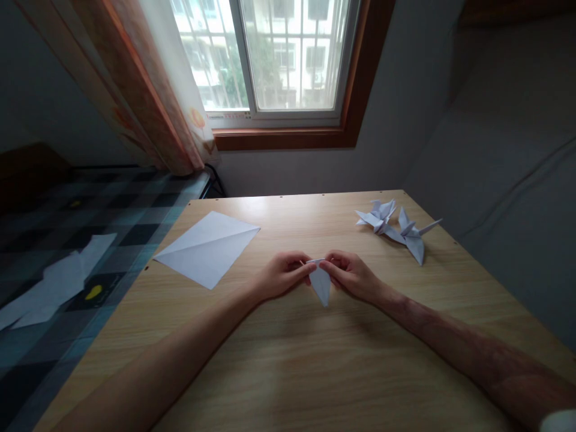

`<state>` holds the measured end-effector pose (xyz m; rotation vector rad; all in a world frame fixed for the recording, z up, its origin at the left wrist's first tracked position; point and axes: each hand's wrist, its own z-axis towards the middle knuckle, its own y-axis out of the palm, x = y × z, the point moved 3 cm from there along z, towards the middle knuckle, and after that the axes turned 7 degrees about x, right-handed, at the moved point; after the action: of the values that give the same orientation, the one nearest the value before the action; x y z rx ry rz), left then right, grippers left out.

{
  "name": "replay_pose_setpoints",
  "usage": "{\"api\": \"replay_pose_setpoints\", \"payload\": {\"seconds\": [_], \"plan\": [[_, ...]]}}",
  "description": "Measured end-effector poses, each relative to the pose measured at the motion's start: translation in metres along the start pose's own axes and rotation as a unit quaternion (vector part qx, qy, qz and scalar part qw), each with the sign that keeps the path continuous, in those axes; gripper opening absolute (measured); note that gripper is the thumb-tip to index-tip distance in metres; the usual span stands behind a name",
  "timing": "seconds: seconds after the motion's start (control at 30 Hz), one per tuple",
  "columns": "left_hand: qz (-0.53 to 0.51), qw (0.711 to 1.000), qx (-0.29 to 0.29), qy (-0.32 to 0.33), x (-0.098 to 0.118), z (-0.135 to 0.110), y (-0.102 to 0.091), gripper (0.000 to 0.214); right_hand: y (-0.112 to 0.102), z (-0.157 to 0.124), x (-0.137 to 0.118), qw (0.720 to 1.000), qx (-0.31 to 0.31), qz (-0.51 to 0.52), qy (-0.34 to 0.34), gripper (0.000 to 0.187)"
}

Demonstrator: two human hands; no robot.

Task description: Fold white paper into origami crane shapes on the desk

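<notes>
Between both hands is a small piece of folded white paper (321,287), its narrow tip pointing down toward me. My left hand (288,275) pinches its upper left edge between thumb and fingers. On the other side, my right hand (348,273) grips the upper right edge in the same way, thumb on top. The fingers behind the paper are partly hidden. Both hands are over the middle of the wooden table (270,372).
A creased square paper sheet (209,249) lies at the table's left. Folded paper cranes (380,217) sit at the back right, one crane (410,234) nearer. More paper (58,282) rests on the checked bed (148,198). Behind the table is a window (292,54) beside a curtain (135,78).
</notes>
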<state>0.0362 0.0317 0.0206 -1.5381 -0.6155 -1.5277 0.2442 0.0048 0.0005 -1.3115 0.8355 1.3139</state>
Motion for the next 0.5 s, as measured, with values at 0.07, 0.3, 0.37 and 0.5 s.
{"api": "replay_pose_setpoints", "payload": {"seconds": [0.07,0.3,0.37,0.5], "plan": [[0.01,1.0,0.0,-0.004,-0.0005,-0.0002,0.0006,0.045,-0.0002,0.0001,0.0022,1.0,0.007,0.008,-0.006,0.046],[0.03,0.998,-0.039,0.04,-0.0002,-0.0002,0.0004,0.043,0.0015,0.001,0.0065,0.998,-0.011,0.064,0.004,0.04],[0.026,0.998,-0.043,0.041,-0.0024,0.0001,-0.0006,0.042,0.0012,0.001,0.0055,0.998,-0.021,0.064,0.007,0.039],[0.04,0.997,-0.049,0.046,-0.0022,0.0001,-0.0008,0.042,-0.0005,0.0008,0.0031,0.999,-0.024,0.043,0.007,0.039]]}}
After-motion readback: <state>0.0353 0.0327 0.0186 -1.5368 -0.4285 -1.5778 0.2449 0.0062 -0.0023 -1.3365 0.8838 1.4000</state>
